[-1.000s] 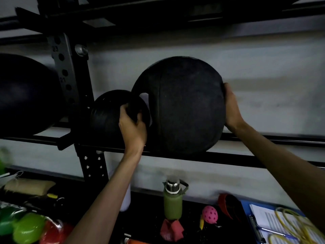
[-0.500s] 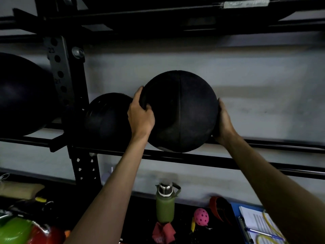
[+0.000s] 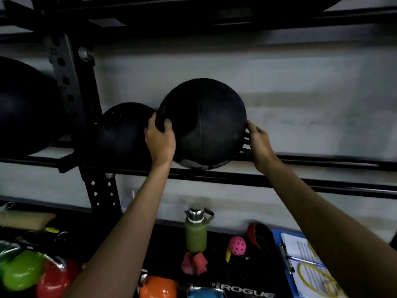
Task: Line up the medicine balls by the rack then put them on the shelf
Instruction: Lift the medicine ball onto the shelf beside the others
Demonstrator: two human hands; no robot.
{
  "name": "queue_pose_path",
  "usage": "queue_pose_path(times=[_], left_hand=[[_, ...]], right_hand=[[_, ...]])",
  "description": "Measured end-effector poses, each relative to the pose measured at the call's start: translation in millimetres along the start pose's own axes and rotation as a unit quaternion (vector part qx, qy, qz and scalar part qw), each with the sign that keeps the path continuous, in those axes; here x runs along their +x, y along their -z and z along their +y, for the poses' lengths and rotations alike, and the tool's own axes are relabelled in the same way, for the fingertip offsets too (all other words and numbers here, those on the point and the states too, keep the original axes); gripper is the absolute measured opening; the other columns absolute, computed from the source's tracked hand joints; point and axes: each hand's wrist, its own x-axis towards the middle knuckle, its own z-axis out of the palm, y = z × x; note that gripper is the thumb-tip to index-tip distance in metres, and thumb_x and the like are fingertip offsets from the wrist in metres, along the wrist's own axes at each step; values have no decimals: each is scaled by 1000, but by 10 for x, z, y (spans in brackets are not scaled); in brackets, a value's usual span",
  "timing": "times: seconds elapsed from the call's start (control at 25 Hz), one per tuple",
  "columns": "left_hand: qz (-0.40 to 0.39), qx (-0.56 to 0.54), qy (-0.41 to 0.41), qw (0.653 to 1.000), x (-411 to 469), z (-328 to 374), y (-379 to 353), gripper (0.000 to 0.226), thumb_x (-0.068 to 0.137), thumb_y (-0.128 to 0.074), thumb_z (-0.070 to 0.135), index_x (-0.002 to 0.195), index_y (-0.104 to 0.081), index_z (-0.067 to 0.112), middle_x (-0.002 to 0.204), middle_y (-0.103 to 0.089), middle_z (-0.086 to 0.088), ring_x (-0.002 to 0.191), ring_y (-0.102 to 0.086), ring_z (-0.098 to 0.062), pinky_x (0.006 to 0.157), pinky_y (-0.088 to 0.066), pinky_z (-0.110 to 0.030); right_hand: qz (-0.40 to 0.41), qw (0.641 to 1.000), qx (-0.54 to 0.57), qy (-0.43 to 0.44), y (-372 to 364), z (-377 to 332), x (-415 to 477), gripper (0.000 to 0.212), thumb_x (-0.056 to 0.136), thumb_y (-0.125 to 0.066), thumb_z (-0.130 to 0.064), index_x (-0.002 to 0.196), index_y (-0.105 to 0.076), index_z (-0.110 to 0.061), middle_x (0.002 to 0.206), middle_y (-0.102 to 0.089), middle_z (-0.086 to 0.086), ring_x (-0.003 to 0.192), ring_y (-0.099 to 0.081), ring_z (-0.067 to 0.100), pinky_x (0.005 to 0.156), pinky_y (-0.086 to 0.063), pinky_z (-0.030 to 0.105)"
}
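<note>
Holding the medicine ball [image 3: 206,125] on the shelf [image 3: 311,182], I have one hand at each side of it.

Position of the ball: it is black, with a seam running down its middle. Its underside sits on the two black rails that form the shelf, in front of the pale wall. Its left edge is just beside a smaller black ball [image 3: 122,132] on the same shelf. Beyond that stands the rack upright [image 3: 71,87], and left of the upright sits a large black ball [image 3: 23,104].

Left hand [image 3: 160,139]: it lies between the two balls, at the lower left of the medicine ball. The thumb is curled onto the near face and the fingers wrap round the left edge, gripping it.

Right hand [image 3: 258,140]: it is at the lower right edge of the ball. The fingers are straight and slightly spread, with the fingertips touching the ball's side. The palm stands off the ball.

Below the shelf, on the counter: a green bottle [image 3: 196,233] with a steel cap, a pink perforated ball [image 3: 237,245], a red cloth [image 3: 194,262] and a blue clipboard [image 3: 285,265] at the right.
</note>
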Motion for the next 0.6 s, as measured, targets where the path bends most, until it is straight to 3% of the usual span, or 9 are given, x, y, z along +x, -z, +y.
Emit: queue_pose_path(times=[0.12, 0.24, 0.4, 0.6], left_hand=[[-11, 16, -15, 1000, -596, -37, 59, 56, 103, -49, 38, 154, -34, 19, 152, -37, -12, 137, -43, -24, 101, -31, -20], [-27, 65, -32, 997, -1189, -65, 93, 52, 99, -57, 27, 147, -41, 14, 142, -45, -13, 121, -54, -24, 94, -40, -21], [-90, 162, -43, 982, -2300, -98, 26, 28, 93, -60, 13, 121, -59, 10, 116, -60, -13, 85, -60, -22, 83, -52, -35], [-225, 251, -26, 941, -3563, -452, -205, 21, 84, -56, 17, 103, -65, 13, 92, -70, -10, 85, -68, -32, 79, -56, -45]], right_hand=[[-1, 991, -104, 86, 335, 65, -434, 37, 104, -52, -23, 137, -57, -9, 131, -64, 6, 120, -60, 19, 104, -48, 34], [-17, 975, -165, 147, 746, 189, -919, 31, 101, -55, -13, 130, -62, -6, 122, -68, 5, 112, -64, 17, 97, -49, 24], [-32, 956, -244, 157, 1447, 559, -1722, 23, 93, -58, -9, 113, -70, -6, 102, -73, 9, 97, -69, 24, 88, -54, 32], [-89, 929, -352, 74, 2344, 1286, -2708, 21, 92, -58, -12, 106, -70, -2, 102, -74, 19, 95, -70, 37, 83, -53, 41]])
